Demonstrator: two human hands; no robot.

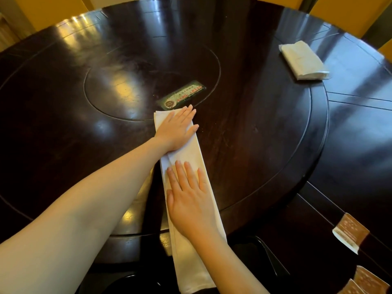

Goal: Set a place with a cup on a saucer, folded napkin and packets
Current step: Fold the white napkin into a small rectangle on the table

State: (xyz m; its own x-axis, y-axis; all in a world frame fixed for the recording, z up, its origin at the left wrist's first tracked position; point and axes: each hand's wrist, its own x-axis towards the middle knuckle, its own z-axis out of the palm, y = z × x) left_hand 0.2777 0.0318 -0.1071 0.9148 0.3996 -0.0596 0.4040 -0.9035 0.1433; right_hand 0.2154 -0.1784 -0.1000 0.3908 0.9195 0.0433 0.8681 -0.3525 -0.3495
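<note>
One step looks partway done: left hand (pixel 176 129) flat, fingers straight, on the far end of the long-folded white cloth napkin (pixel 188 154) on the round table (pixel 254 124), right hand (pixel 191 201) likewise flat on its nearer part, gripping nothing; brown packets (pixel 350 234) wait near right, and no cup or saucer shows.

— Where could anything pass on the bench (pixel 265 124)?
— Left of the long white napkin (pixel 191 158) the dark wood lies open. So does the stretch to its right.
— And in the way?
— The napkin itself, with the left hand (pixel 176 130) and right hand (pixel 191 200) flat on it. A green card (pixel 182 95) lies just beyond its far end, a folded white stack (pixel 303 60) far right, and brown packets (pixel 350 234), three I think, near right.
</note>
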